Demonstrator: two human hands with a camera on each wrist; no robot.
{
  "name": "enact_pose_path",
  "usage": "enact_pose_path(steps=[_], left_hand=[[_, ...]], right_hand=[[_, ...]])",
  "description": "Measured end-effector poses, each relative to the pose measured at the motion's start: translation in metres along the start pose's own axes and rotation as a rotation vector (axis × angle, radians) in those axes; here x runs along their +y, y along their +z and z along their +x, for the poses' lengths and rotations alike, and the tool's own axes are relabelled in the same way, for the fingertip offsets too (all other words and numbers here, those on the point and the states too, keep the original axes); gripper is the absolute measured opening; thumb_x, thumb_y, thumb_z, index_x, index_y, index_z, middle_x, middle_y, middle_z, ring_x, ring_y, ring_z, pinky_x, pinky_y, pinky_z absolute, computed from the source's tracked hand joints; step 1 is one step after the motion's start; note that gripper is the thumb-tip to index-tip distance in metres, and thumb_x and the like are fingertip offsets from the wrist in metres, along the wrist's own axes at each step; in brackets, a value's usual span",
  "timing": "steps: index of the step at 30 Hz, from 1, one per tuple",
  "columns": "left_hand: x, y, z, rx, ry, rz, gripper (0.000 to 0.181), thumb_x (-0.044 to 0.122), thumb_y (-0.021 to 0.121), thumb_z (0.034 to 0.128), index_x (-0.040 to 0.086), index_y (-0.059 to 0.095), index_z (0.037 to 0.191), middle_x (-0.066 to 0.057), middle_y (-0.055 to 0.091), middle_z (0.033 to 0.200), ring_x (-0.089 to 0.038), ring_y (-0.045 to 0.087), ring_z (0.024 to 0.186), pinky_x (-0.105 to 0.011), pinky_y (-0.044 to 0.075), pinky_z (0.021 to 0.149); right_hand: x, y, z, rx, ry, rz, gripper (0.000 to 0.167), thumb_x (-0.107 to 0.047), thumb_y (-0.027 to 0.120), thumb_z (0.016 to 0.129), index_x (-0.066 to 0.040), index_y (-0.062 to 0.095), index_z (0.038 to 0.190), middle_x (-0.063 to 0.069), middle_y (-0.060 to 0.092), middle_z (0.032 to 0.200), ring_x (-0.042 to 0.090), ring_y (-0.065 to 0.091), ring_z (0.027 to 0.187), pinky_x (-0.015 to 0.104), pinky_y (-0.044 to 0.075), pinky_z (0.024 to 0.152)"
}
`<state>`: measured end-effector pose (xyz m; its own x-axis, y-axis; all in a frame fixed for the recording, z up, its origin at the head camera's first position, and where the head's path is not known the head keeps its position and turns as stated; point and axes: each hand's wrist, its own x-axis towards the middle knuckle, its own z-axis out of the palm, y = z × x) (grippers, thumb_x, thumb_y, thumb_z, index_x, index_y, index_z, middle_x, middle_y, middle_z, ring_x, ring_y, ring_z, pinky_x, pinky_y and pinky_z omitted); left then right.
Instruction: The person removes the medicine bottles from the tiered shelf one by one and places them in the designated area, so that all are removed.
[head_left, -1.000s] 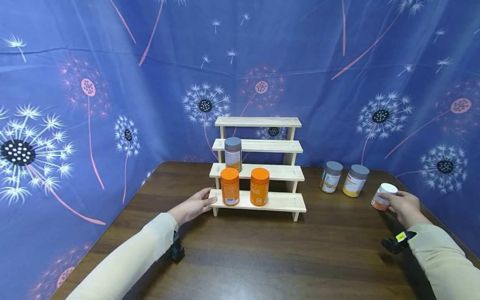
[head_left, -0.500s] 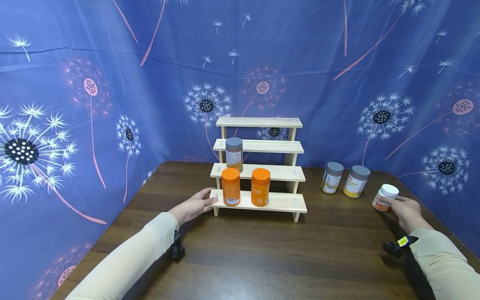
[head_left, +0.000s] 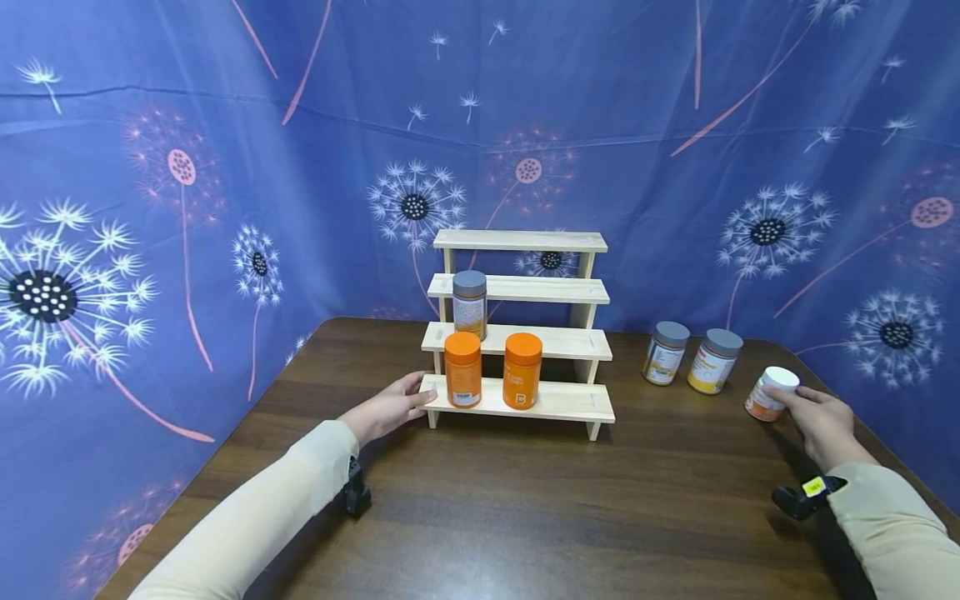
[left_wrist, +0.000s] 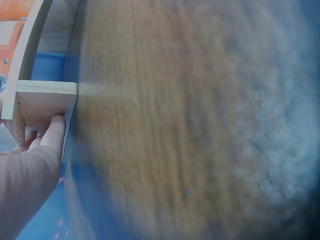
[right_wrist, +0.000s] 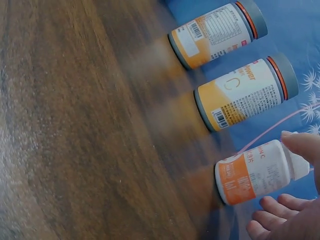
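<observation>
White bottle (right_wrist: 256,172) touches relaxed right hand (head_left: 823,421); left hand (head_left: 386,410) grips rack (head_left: 572,402).

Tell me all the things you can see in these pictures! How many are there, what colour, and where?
Wooden stand: 1, pale wood, middle of the table
Orange jars: 2, orange, lowest step of the stand
Grey-lidded jars: 3, white and yellow labels; one on the second step up, two on the table right of the stand
Small bottle: 1, white with orange, on the table at the far right
Table: 1, brown, under everything
Cloth: blue with white and pink dandelions, behind the table
Left hand: 1, bare, holding the lowest step's left end
Right hand: 1, bare, at the small bottle
Sleeves: 2, cream, on the arms
Wrist gadgets: 2, black, on the wrists
</observation>
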<state>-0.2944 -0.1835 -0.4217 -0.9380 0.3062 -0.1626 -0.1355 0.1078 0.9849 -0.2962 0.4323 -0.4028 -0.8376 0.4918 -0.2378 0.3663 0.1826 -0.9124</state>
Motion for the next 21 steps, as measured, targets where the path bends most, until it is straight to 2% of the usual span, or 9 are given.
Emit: enact_pose_path(steps=[2,4,7,9,11,13,15,18,21], left_hand=[[0.000,0.000,0.000,-0.004,-0.004,-0.006,0.062,0.010,0.045,0.1028,-0.003,0.010,0.152,-0.027,0.026,0.153,-0.024,0.047,0.126,-0.045,0.032,0.117],[0.000,-0.001,-0.001,-0.012,0.000,-0.011,0.063,0.010,0.045,0.1028,-0.004,0.008,0.152,-0.027,0.024,0.154,-0.024,0.046,0.126,-0.045,0.031,0.117],[-0.001,-0.001,0.001,-0.015,0.001,-0.019,0.064,0.011,0.045,0.1027,-0.003,0.008,0.153,-0.026,0.023,0.154,-0.024,0.045,0.127,-0.045,0.031,0.117],[-0.001,-0.001,0.001,-0.017,0.001,-0.022,0.063,0.010,0.045,0.1028,-0.003,0.009,0.153,-0.026,0.024,0.154,-0.024,0.045,0.127,-0.045,0.031,0.117],[-0.001,-0.002,0.002,-0.012,-0.006,-0.022,0.062,0.009,0.044,0.1030,-0.002,0.009,0.153,-0.026,0.024,0.154,-0.024,0.045,0.127,-0.045,0.031,0.117],[-0.001,-0.001,0.001,-0.003,-0.014,-0.020,0.062,0.009,0.044,0.1030,-0.002,0.009,0.153,-0.025,0.025,0.153,-0.024,0.044,0.127,-0.045,0.031,0.117],[-0.001,-0.001,0.000,0.002,-0.015,-0.019,0.063,0.009,0.044,0.1031,-0.002,0.008,0.153,-0.026,0.025,0.153,-0.025,0.044,0.128,-0.046,0.032,0.117],[0.000,0.000,-0.001,0.004,-0.021,-0.015,0.063,0.010,0.045,0.1030,-0.001,0.008,0.153,-0.025,0.026,0.153,-0.026,0.044,0.129,-0.045,0.032,0.117],[0.000,0.001,-0.002,-0.006,-0.017,-0.008,0.063,0.011,0.044,0.1033,-0.001,0.008,0.153,-0.025,0.026,0.152,-0.025,0.044,0.128,-0.045,0.032,0.117]], right_hand=[[0.004,-0.003,0.008,0.014,0.010,0.042,0.098,-0.048,0.070,0.083,-0.007,0.017,0.154,0.014,0.027,0.157,0.021,0.029,0.143,0.037,0.036,0.115],[0.011,-0.007,0.024,0.015,-0.002,0.075,0.103,-0.048,0.076,0.078,-0.009,0.019,0.155,0.010,0.035,0.152,0.012,0.040,0.135,0.023,0.051,0.096],[0.025,-0.013,0.053,0.033,-0.013,0.132,0.110,-0.049,0.083,0.069,-0.016,0.022,0.154,0.002,0.039,0.147,-0.001,0.047,0.120,0.010,0.050,0.061],[0.032,-0.016,0.069,0.041,-0.030,0.129,0.113,-0.052,0.083,0.067,-0.018,0.022,0.155,0.004,0.032,0.153,0.004,0.044,0.127,0.011,0.051,0.063],[0.034,-0.017,0.074,0.063,-0.039,0.109,0.113,-0.058,0.081,0.066,-0.020,0.023,0.155,0.003,0.030,0.155,0.007,0.040,0.132,0.015,0.052,0.079],[0.028,-0.016,0.068,0.079,-0.043,0.107,0.111,-0.058,0.081,0.066,-0.021,0.025,0.154,0.004,0.043,0.146,0.008,0.043,0.128,0.015,0.052,0.078],[0.017,-0.014,0.051,0.099,-0.066,0.133,0.104,-0.052,0.082,0.069,-0.020,0.029,0.153,-0.005,0.057,0.123,0.003,0.051,0.115,0.014,0.051,0.078],[-0.003,-0.009,0.016,0.128,-0.098,0.273,0.085,-0.034,0.086,0.071,-0.021,0.043,0.143,-0.024,0.052,0.088,-0.008,0.051,0.085,0.007,0.045,0.055],[-0.020,-0.004,-0.013,0.159,-0.141,0.401,0.069,-0.020,0.085,0.074,-0.022,0.050,0.133,-0.022,0.055,0.083,-0.008,0.050,0.078,0.003,0.045,0.057]])
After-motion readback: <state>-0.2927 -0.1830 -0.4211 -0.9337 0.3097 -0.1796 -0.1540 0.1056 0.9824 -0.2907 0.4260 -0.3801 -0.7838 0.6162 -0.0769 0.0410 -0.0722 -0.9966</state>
